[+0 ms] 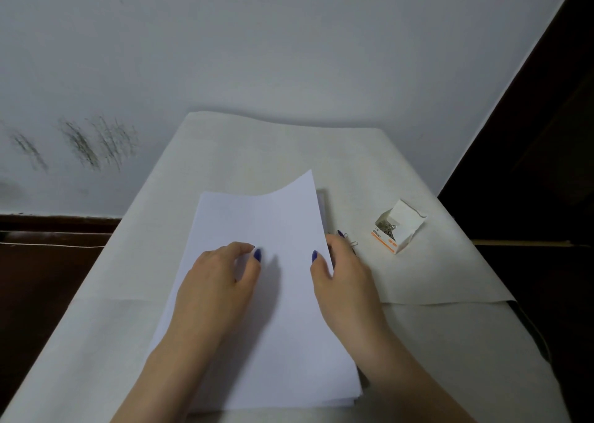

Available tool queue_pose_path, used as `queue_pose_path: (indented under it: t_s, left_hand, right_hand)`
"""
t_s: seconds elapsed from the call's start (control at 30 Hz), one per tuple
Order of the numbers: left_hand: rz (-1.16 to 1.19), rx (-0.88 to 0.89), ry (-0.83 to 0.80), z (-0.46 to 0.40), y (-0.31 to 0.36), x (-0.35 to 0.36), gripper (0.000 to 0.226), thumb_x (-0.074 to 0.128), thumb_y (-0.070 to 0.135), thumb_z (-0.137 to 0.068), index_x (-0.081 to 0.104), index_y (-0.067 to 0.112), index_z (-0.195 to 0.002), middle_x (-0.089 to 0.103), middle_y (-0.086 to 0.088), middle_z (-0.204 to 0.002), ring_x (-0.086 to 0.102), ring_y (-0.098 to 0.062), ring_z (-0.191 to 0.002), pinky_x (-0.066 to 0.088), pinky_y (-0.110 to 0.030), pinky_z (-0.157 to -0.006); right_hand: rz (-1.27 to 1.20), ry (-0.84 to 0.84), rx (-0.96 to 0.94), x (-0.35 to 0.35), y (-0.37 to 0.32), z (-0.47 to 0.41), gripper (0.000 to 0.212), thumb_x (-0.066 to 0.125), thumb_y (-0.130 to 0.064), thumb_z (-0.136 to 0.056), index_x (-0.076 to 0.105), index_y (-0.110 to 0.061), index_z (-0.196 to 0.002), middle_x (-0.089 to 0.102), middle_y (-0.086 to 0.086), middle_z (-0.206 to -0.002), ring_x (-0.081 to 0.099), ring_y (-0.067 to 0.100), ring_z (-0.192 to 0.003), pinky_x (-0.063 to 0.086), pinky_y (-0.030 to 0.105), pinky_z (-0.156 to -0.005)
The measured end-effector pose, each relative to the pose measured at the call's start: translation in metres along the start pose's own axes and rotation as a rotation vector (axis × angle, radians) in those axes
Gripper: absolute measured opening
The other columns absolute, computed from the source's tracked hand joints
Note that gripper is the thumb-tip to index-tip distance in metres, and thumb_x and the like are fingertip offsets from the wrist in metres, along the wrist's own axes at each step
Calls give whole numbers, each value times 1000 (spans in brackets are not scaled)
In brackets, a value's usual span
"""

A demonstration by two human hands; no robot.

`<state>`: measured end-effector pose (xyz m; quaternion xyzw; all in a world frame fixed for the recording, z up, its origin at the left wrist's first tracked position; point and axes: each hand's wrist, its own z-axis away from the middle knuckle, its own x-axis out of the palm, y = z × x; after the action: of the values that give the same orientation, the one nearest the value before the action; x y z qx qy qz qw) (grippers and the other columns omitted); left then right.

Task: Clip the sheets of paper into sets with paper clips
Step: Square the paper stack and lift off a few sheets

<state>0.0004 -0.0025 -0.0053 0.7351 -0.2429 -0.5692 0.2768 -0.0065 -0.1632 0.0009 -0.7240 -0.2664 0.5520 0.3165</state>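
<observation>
the stack of white sheets [257, 326] lies in the middle of the cloth-covered table [418, 172], right in front of the person. the left hand [218, 281] rests flat on the stack with its fingers loosely curled and slightly apart, probably to pin the pile so it does not slide. the right hand [344, 271] pinches the right edge of the top sheet [273, 217], thumb on top and the other fingers tucked beneath, so the far right corner curls up off the pile; this looks like peeling off sheets to form a set. a loose paper clip [353, 243] lies just beside the right hand's fingertips, within easy reach. the open clip box [397, 226] sits further right, apart from the stack. the pale cloth has a second layer overlapping near the right edge. behind is a plain grey-white wall [289, 53] with dark scuff marks [93, 146] at left.
</observation>
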Motion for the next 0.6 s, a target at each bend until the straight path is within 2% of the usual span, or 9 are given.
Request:
queue_pose_path:
  t_s: [0.1, 0.2, 0.3, 0.33, 0.4, 0.5, 0.57, 0.6]
  left_hand:
    - [-8, -1, -6, 1, 0, 0, 33, 46, 39, -94, 65, 27, -118, 57, 15, -94, 56, -18, -106, 36, -26, -74]
    - [-5, -13, -12, 1, 1, -1, 33, 46, 39, -94, 65, 28, -118, 57, 15, -92, 56, -17, -105, 36, -26, -74]
    - [-10, -19, -16, 0, 1, -2, 33, 46, 39, -94, 65, 28, -119, 56, 16, -94, 56, -17, -108, 37, -26, -75]
    - [-15, -20, -19, 1, 1, -2, 33, 46, 39, -94, 65, 28, -119, 56, 15, -94, 56, -17, -107, 37, -26, -75]
    - [-22, -23, -23, 1, 2, -2, 33, 46, 39, -94, 65, 28, -118, 59, 14, -95, 57, -18, -105, 37, -27, -74]
    - [-16, -30, -25, 1, 3, -4, 34, 46, 39, -94, 65, 27, -118, 65, 10, -102, 57, -18, -107, 40, -28, -77]
    - [-8, -27, -29, 2, 3, -5, 34, 46, 39, -94, 66, 27, -118, 63, 13, -99, 57, -17, -106, 41, -28, -77]
    - [-8, -25, -33, 2, 3, -5, 33, 46, 40, -94, 66, 28, -118, 61, 14, -97, 57, -17, -104, 40, -27, -76]
  right_hand:
    - [51, 14, -24, 0, -1, 0, 13, 43, -17, -95, 54, -9, -97, 63, 9, -109, 52, 26, -114, 45, 36, -94]
    - [186, 35, -48, 1, 1, -1, 14, 42, -14, -95, 53, -5, -95, 62, 15, -104, 50, 29, -116, 32, 41, -108]
    - [235, 34, -52, 2, 0, 1, 11, 41, -13, -96, 49, -10, -88, 58, 12, -95, 49, 26, -119, 23, 35, -115]
    - [225, 30, -56, 2, 0, 1, 10, 41, -13, -96, 48, -10, -89, 60, 10, -98, 49, 25, -120, 25, 35, -114]
    - [96, 20, -57, 2, -2, 2, 10, 45, -16, -94, 52, -11, -97, 63, 5, -104, 53, 22, -113, 40, 37, -102]
    - [-220, -31, 14, 0, -8, 3, 30, 51, -13, -91, 50, -29, -115, 64, -13, -111, 59, 4, -105, 50, 27, -86]
    - [-344, -44, 57, 1, -4, 0, 46, 50, -9, -91, 40, -36, -126, 66, -20, -103, 62, -4, -96, 50, 19, -79]
    - [-357, -41, 82, 1, -1, -2, 52, 49, -8, -92, 35, -38, -132, 66, -22, -90, 61, -4, -85, 49, 16, -73]
